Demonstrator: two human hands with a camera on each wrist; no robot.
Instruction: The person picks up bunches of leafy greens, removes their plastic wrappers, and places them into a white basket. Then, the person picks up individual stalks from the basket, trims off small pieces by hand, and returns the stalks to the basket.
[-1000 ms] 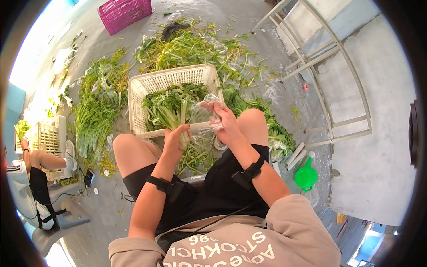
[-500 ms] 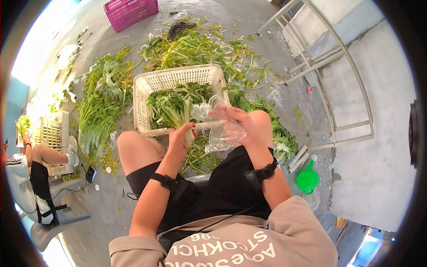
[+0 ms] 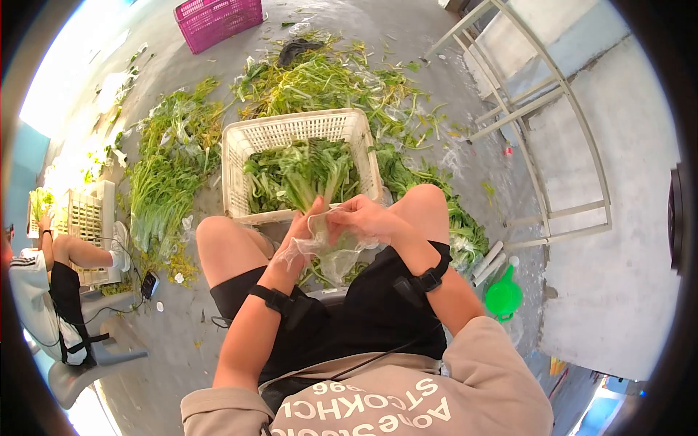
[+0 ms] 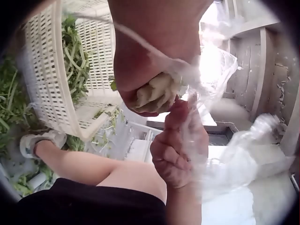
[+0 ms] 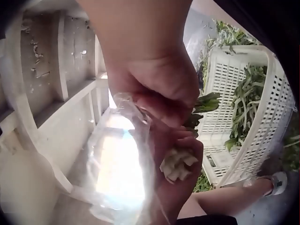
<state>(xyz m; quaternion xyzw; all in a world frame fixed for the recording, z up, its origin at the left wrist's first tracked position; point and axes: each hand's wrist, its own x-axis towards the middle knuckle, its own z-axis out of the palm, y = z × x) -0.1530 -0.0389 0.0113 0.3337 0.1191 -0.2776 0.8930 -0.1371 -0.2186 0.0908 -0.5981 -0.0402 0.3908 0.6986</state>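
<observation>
My left hand grips a bunch of leafy greens round its stems, leaves pointing away from me over the crate. The pale cut stem ends stick out of that fist in the left wrist view. A piece of thin clear plastic drapes over the left hand and hangs below both hands. Close beside the stems, my right hand pinches the plastic with curled fingers. The right wrist view shows the plastic hanging under the right hand, shiny with glare. More greens lie inside the white slatted crate in front of me.
Heaps of greens and loose trimmings cover the floor around the crate. A magenta crate stands far back. A metal frame leans at the right wall, near a green plastic strainer. Another person sits at left.
My right hand, spread in the plastic half a second ago, has moved left to the stems and now pinches the plastic there. The plastic has come over the left hand.
</observation>
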